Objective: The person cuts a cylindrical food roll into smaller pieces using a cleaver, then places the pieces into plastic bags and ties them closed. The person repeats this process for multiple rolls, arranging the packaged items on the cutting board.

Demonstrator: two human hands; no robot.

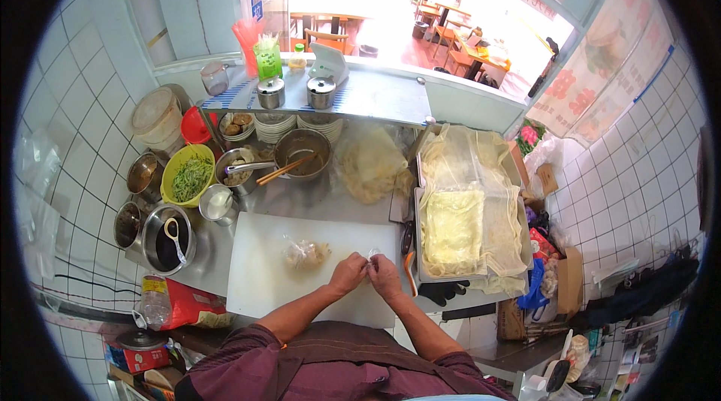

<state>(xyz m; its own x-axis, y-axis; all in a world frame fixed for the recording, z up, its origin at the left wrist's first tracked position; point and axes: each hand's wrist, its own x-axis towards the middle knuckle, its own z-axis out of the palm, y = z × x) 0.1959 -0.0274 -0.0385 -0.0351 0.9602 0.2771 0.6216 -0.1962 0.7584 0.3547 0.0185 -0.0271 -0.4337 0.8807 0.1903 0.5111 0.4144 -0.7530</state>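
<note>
Over the right part of a white cutting board (265,280), my left hand (349,272) and my right hand (384,276) meet with fingers pinched together. Between them they hold a small piece of clear plastic, apparently a bag (373,253), mostly hidden by the fingers. A clear plastic bag with brownish food inside (306,254) lies on the board to the left of my hands, touched by neither. Right of my right hand, an orange-edged handle (410,274) and a dark knife handle (406,239) lie between the board and a metal tray (418,232).
The tray holds stacked thin yellowish food sheets (452,226). Left stand a yellow basin of shredded greens (188,176), a steel bowl of dark liquid with a ladle (160,249) and several pots. Chopsticks (287,169) rest across a steel pot (304,147). A raised shelf (372,94) spans the back.
</note>
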